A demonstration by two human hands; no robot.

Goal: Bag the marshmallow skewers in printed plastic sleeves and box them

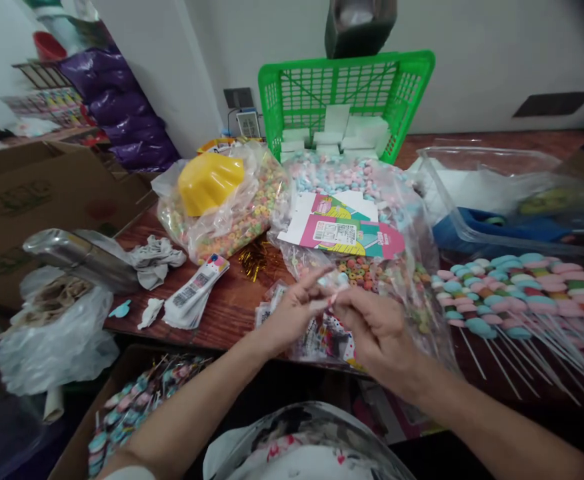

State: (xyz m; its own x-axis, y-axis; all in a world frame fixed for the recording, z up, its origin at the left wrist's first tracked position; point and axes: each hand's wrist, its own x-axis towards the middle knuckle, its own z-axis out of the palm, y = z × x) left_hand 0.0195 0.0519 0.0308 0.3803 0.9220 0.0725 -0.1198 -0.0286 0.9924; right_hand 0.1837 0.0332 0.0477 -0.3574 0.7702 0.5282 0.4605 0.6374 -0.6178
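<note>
My left hand (pixel 299 310) and my right hand (pixel 375 327) meet over the front edge of the table. The fingers of both are pressed together around something small and pale between them, too small and blurred to name. Beneath and beyond them are clear plastic packets (pixel 317 340) and a large clear bag of ring-shaped and pink and blue pieces (pixel 362 177). Printed cards (pixel 342 233) lie on that bag. A stack of label cards (pixel 195 293) rests left of my left hand.
Right of my hands lie many marshmallow sticks (pixel 532 293) beside a clear tub (pixel 492 160). Behind stands a green basket (pixel 347 67). At left are a bag with a yellow bowl (pixel 211 181), a steel flask (pixel 82 257) and a box of candy sticks (pixel 127 400) below.
</note>
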